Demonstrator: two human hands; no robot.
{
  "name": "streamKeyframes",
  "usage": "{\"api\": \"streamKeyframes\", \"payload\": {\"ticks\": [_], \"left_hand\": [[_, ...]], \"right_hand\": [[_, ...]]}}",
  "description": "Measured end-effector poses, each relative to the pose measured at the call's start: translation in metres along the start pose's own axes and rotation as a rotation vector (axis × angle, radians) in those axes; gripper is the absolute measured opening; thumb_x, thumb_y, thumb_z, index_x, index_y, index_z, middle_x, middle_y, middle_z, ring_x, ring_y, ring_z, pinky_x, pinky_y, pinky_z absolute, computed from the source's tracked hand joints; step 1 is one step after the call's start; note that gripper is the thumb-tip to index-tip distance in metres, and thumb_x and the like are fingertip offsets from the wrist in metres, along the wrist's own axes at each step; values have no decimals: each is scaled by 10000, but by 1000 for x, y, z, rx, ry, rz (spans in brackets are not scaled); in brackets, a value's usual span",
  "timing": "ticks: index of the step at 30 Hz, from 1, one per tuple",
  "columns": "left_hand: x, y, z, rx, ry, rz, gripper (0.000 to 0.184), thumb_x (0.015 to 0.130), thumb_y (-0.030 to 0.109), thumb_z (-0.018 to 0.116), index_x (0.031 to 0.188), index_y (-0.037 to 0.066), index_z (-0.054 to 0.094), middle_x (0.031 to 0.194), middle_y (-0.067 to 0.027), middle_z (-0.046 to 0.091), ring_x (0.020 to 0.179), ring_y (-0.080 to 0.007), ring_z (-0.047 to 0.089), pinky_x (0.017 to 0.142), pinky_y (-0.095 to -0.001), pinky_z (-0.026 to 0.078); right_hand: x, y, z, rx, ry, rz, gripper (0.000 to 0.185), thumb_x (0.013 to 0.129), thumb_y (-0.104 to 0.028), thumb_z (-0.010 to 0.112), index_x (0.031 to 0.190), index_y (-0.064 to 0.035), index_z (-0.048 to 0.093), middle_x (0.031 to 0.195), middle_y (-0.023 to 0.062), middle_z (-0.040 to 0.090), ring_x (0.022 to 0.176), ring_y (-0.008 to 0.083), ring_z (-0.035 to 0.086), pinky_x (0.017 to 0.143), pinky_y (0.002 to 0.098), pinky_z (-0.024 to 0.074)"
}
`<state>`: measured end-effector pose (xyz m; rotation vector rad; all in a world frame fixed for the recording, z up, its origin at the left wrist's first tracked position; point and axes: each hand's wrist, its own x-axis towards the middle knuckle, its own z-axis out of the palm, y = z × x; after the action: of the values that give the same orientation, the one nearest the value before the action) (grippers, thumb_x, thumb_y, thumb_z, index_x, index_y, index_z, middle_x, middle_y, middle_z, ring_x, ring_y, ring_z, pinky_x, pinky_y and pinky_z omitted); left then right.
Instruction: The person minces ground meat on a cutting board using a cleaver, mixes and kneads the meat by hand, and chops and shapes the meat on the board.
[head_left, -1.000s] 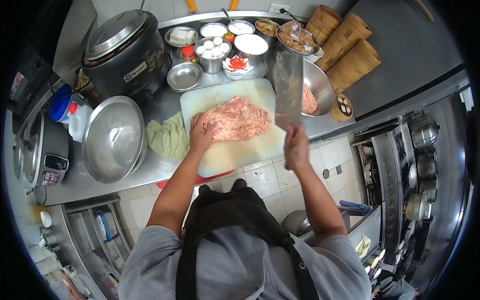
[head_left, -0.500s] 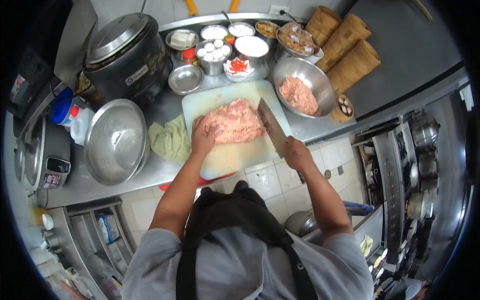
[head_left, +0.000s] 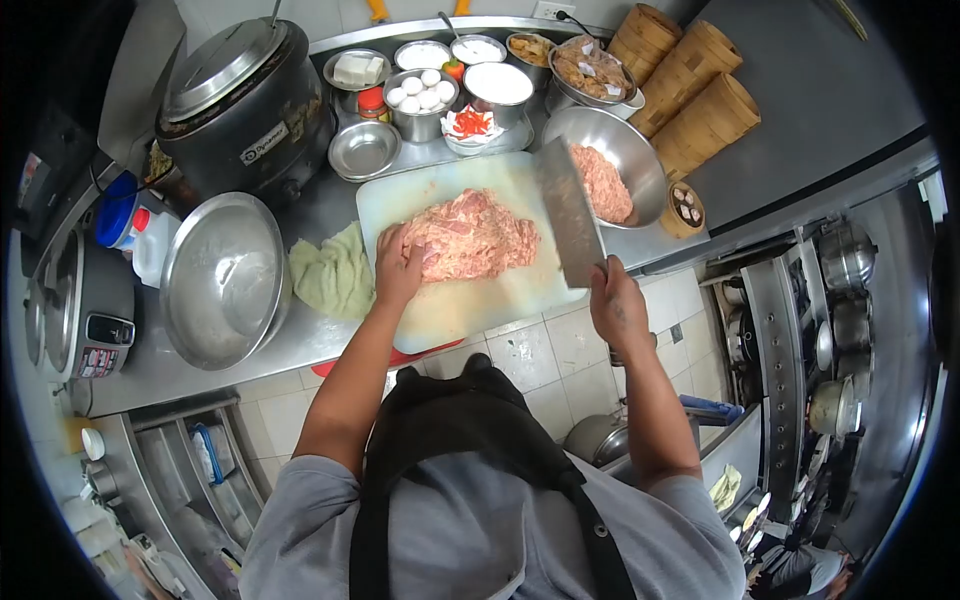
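A mound of minced meat [head_left: 475,238] lies on the pale cutting board [head_left: 440,320]. My left hand [head_left: 399,265] rests on the mound's left end, its fingers bent and partly sunk against the meat. My right hand [head_left: 618,306] is closed round the handle of a broad cleaver [head_left: 570,215], to the right of the mound. The blade is raised clear of the meat, over the board's right edge, and hides part of a steel bowl [head_left: 655,190] with more minced meat [head_left: 602,184] in it.
An empty steel bowl [head_left: 222,282] and a green cloth [head_left: 333,272] lie left of the board. Behind it stand a pot of eggs [head_left: 420,97], a small steel dish [head_left: 365,150] and a bowl of red strips [head_left: 471,125]. Bamboo steamers [head_left: 690,80] lie back right.
From the mound's right end half a second ago, the cleaver has lifted up and right with my right hand. My left hand has stayed on the meat.
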<state>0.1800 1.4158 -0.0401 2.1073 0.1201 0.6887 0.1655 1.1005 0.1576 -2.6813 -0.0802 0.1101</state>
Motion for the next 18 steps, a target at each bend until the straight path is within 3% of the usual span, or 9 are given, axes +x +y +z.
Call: {"api": "streamKeyframes", "payload": {"ticks": [2,3,4,6,10,13,15,16,18], "left_hand": [[0,0,1,-4,0,-9,369,919,211,605,1194,-34,585,1208,-204,581,1168,-352,515,1003,-409,417],[0,2,0,2,-2,-13,368,919,209,606,1194,-35,585,1208,-205,581,1170,-351,516,1002,-407,418],[0,3,0,8,1,-17,367,919,206,606,1194,-35,585,1208,-206,580,1172,-350,516,1001,-405,418],[-3,2,-1,-16,-16,-50,367,921,207,606,1195,-35,585,1212,-205,579,1175,-349,516,1007,-402,415],[-2,-5,5,-28,13,-42,372,925,212,603,1204,-34,581,1219,-202,576,1185,-350,510,1017,-403,408],[0,-1,3,-30,0,-49,376,929,219,597,1206,-35,580,1222,-208,574,1190,-358,505,1022,-408,402],[0,-1,3,-38,-19,-67,368,929,190,576,1228,-26,576,1258,-204,555,1203,-348,499,1028,-401,401],[-1,-2,2,-42,-29,-76,367,929,175,565,1239,-21,574,1276,-202,546,1209,-343,496,1030,-397,401],[-1,-4,2,-10,-31,-44,365,916,153,564,1236,-22,574,1271,-203,547,1207,-345,495,1029,-398,402]], "right_hand": [[0,17,42,44,181,47,303,987,-261,464,1103,11,531,871,287,658,838,472,640,729,533,497],[-2,30,58,-35,130,34,323,986,-266,463,1095,31,525,873,296,657,842,466,645,742,538,498],[1,39,57,-195,-140,29,329,978,-252,462,1100,49,515,898,312,652,887,464,642,778,525,501],[4,47,46,-134,-227,25,313,970,-243,462,1065,45,540,925,317,646,936,468,627,809,509,495],[2,-1,-8,141,5,57,216,973,-183,503,908,15,556,860,287,647,876,472,624,726,474,484],[7,-45,-16,409,211,40,188,988,-174,504,949,9,521,768,258,640,748,483,617,643,479,479],[21,-45,18,448,414,-66,174,993,-169,501,987,5,508,742,243,641,701,483,613,612,481,473],[25,-41,41,269,470,-111,187,989,-180,501,1050,-3,500,780,252,656,736,470,637,634,489,489],[26,-13,83,73,95,-58,219,980,-199,487,1074,-3,514,842,285,656,841,467,643,707,501,503]]}}
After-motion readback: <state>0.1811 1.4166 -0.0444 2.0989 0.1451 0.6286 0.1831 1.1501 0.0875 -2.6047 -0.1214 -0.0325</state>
